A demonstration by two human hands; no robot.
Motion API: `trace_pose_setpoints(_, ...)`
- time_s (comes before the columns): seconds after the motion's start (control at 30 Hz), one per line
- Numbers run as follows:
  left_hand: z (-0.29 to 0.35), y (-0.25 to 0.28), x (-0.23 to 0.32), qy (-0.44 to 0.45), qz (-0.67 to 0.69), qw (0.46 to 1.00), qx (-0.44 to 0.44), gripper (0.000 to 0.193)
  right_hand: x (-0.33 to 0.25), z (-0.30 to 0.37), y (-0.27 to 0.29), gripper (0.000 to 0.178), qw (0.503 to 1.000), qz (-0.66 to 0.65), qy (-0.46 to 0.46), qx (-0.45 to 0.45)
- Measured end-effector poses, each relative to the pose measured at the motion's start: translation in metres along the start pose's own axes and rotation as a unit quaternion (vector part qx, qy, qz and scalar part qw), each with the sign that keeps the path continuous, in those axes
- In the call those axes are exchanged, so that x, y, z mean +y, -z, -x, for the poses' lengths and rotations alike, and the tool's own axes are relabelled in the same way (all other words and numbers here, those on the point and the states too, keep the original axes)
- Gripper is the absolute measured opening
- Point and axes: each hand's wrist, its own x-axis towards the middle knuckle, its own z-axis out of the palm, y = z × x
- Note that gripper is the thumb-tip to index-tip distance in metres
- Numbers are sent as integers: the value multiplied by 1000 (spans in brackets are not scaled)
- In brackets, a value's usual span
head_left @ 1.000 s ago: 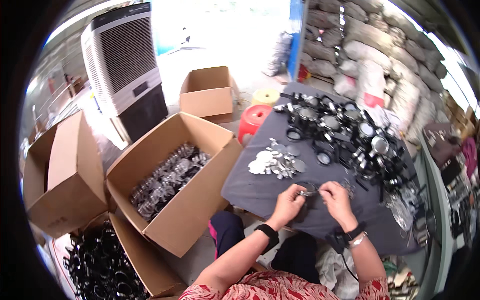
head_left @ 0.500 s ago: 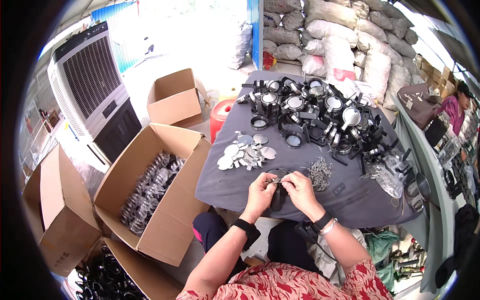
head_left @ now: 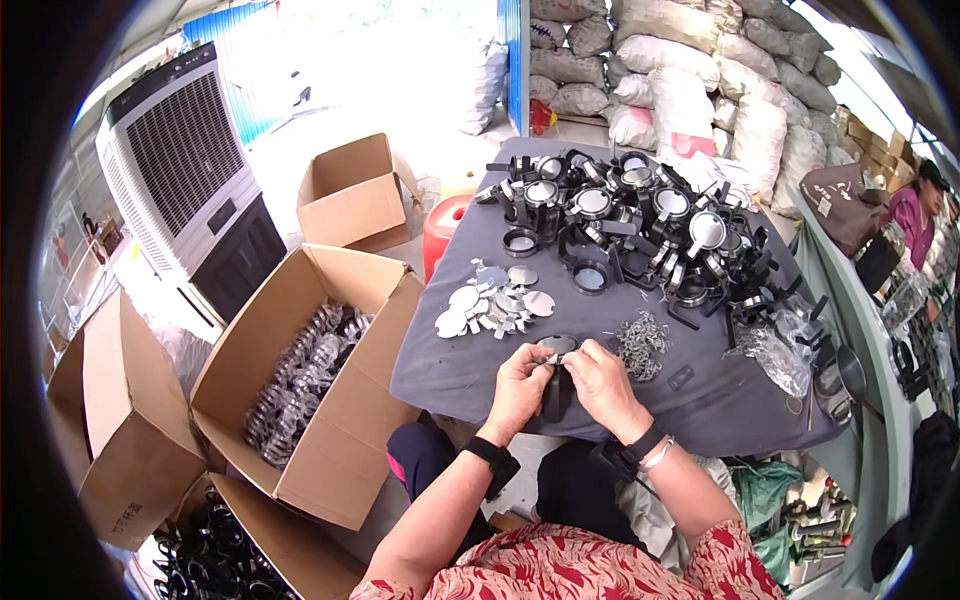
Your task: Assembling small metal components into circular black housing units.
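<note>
Close to the table's near edge, a black-handled lid with a silvery round top lies between my hands, its handle pointing toward me. My left hand pinches it from the left, fingers closed near where the handle meets the round part. From the other side my right hand is closed too, its fingertips meeting the left ones. Any small part between the fingertips is too hidden to name. Flat silver discs with tabs lie beyond my left hand. Small metal pins are heaped beyond my right hand.
A large pile of black-handled lids covers the table's far side. Clear plastic bags lie at the right. Cardboard boxes stand left, near an air cooler. Stacked sacks fill the back. Another person is at far right.
My right fingers have shifted slightly upward and right at the lid. More of its silvery round top shows beyond my fingertips. The left hand has hardly moved.
</note>
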Motion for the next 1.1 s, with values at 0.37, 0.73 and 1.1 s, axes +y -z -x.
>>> trace_pose_setpoints(0.37, -1, 1, 0, 7, -2, 1000, -7, 12, 8, 1, -5, 11, 998, -67, -12, 0)
trace_pose_setpoints(0.73, 2, 2, -2, 1, -2, 1000, -9, 12, 5, -4, -7, 9, 982, -164, -93, -7)
trace_pose_setpoints(1.1, -10, 5, -1, -12, 13, 1000, -8, 12, 9, -21, -11, 8, 970, -235, -65, 20)
